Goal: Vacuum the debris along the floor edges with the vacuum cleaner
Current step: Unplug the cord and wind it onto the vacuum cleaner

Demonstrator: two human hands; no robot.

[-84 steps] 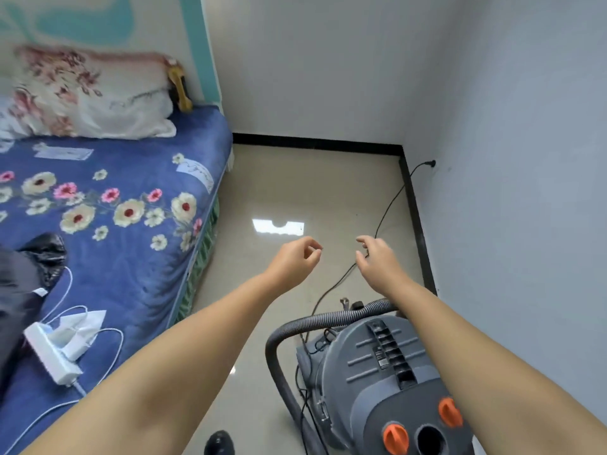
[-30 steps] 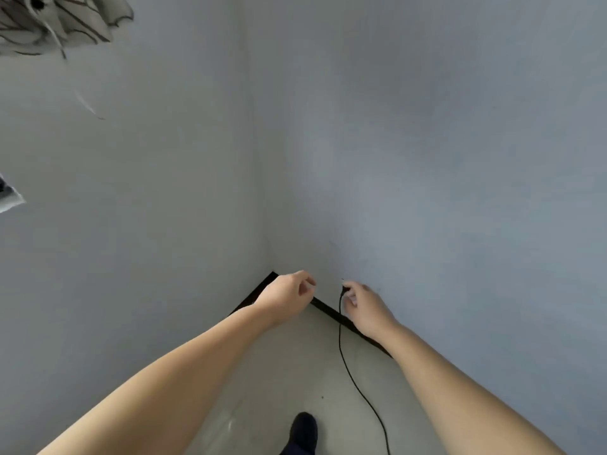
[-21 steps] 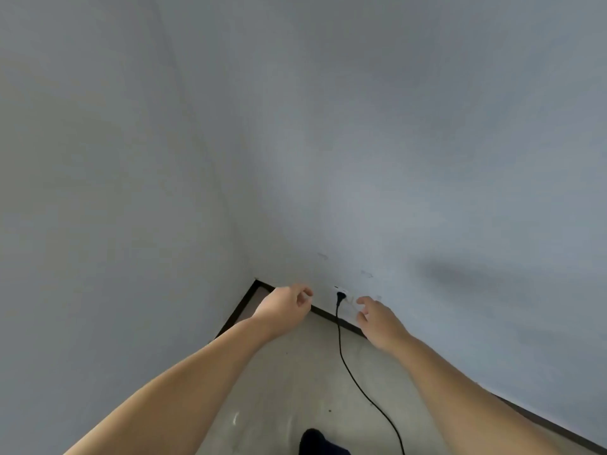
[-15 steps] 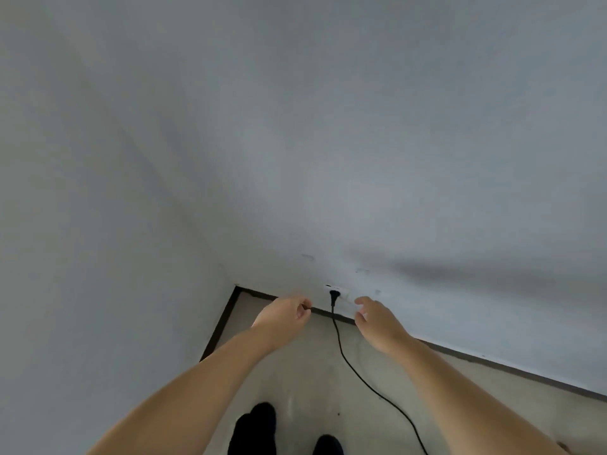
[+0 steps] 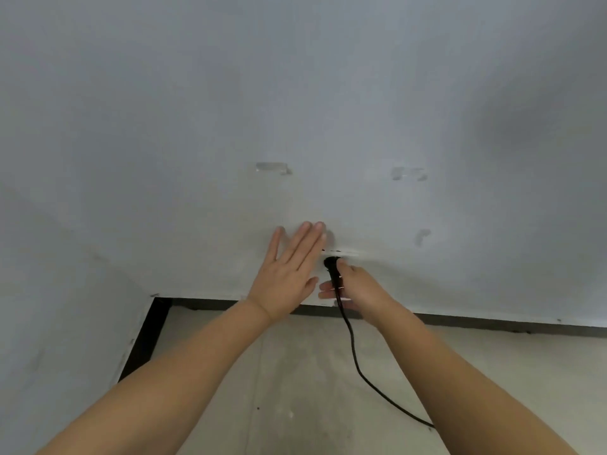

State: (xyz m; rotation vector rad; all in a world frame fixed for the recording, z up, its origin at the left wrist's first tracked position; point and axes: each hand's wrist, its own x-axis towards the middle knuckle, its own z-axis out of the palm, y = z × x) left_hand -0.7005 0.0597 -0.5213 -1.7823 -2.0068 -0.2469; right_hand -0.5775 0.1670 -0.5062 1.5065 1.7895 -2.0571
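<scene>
Closest to me the black power cord (image 5: 356,359) trails over the floor (image 5: 295,389) and climbs to the wall. My right grip (image 5: 353,287) has its fingers curled round the plug (image 5: 332,269) where it meets the socket, low on the wall (image 5: 295,126) just above the dark skirting (image 5: 492,323). My left grip (image 5: 289,270) holds nothing, fingers straight and flat against the wall beside the socket. The vacuum cleaner itself is out of view. I'd say the trick here is bracing with the flat hand, keeping the plug square, and moving it by the body, never yanking the cord.
</scene>
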